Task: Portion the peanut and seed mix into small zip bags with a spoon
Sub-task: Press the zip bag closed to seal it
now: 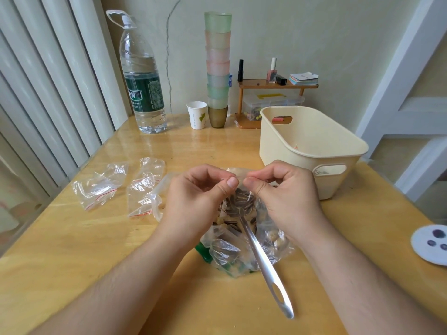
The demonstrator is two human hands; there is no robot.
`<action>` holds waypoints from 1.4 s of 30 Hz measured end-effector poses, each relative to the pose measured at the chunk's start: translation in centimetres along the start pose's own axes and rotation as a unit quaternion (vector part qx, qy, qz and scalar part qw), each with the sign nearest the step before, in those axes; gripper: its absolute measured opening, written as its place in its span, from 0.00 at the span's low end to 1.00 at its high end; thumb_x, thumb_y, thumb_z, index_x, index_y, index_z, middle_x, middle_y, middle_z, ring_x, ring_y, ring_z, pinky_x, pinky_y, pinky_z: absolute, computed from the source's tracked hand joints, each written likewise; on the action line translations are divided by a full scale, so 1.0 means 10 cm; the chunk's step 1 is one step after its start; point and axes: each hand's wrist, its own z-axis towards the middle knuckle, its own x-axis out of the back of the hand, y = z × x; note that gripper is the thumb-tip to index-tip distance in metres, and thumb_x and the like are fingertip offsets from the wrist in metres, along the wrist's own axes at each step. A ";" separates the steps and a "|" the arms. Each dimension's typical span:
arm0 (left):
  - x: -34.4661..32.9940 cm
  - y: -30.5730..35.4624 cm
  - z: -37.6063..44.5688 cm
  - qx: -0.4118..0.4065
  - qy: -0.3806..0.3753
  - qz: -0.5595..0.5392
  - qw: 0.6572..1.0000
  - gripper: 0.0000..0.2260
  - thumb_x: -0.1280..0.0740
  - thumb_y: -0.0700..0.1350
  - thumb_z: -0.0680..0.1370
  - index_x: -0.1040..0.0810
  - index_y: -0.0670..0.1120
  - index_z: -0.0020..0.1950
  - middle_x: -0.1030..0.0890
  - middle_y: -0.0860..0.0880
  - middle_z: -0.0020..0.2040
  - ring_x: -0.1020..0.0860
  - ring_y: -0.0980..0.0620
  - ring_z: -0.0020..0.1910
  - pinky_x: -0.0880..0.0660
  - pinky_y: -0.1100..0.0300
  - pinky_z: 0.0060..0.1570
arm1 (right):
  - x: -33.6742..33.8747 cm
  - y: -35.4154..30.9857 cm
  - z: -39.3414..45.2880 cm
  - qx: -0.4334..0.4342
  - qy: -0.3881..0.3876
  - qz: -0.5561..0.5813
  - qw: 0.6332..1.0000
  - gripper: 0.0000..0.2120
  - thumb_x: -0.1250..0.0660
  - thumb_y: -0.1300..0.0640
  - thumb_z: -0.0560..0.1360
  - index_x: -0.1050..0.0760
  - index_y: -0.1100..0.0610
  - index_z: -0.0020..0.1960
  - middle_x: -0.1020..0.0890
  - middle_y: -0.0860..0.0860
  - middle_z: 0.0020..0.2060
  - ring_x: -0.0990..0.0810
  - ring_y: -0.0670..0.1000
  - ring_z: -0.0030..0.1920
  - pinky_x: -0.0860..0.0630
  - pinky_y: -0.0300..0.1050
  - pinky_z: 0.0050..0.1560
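Small zip bag [238,189], part-filled w/ seeds, sits at centre of the wooden surface [72,250], held up over the big clear bag of peanut & seed mix [242,247]; left hand [200,189] & right hand [285,189] both pinch its top edge btwn thumb and fingers, thumbs nearly touching. Spoon [263,259] lies w/ bowl in the mix, handle pointing toward the person. Two empty zip bags [116,187] lie to the left, cream basket [309,146] at right rear.

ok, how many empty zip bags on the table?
2 lying empty: one far left, one beside it, left of the hands. Another may be pinched between the hands; unclear.
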 end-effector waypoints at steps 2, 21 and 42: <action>0.01 -0.02 0.01 0.005 0.002 0.007 1.000 0.03 0.22 0.46 0.70 0.14 0.51 0.39 0.13 0.44 0.40 0.17 0.46 0.41 0.19 0.37 0.52 | -0.02 0.00 -0.01 0.005 0.004 -0.025 1.000 0.06 0.18 0.54 0.70 0.15 0.46 0.40 0.14 0.42 0.38 0.16 0.45 0.41 0.20 0.47 0.48; 0.04 -0.05 0.07 0.032 0.025 0.025 0.999 0.06 0.28 0.39 0.81 0.16 0.45 0.44 0.13 0.43 0.44 0.16 0.48 0.43 0.20 0.51 0.51 | 0.02 0.00 0.03 -0.026 0.001 -0.022 0.999 0.06 0.19 0.54 0.71 0.15 0.48 0.39 0.14 0.51 0.37 0.18 0.48 0.39 0.19 0.52 0.48; 0.12 0.04 0.14 0.058 0.029 -0.068 0.996 0.10 0.26 0.46 0.74 0.17 0.43 0.52 0.15 0.43 0.47 0.17 0.47 0.49 0.20 0.47 0.64 | 0.06 -0.02 0.07 -0.030 -0.009 0.074 0.997 0.11 0.28 0.63 0.79 0.20 0.52 0.40 0.17 0.47 0.31 0.20 0.48 0.37 0.23 0.39 0.39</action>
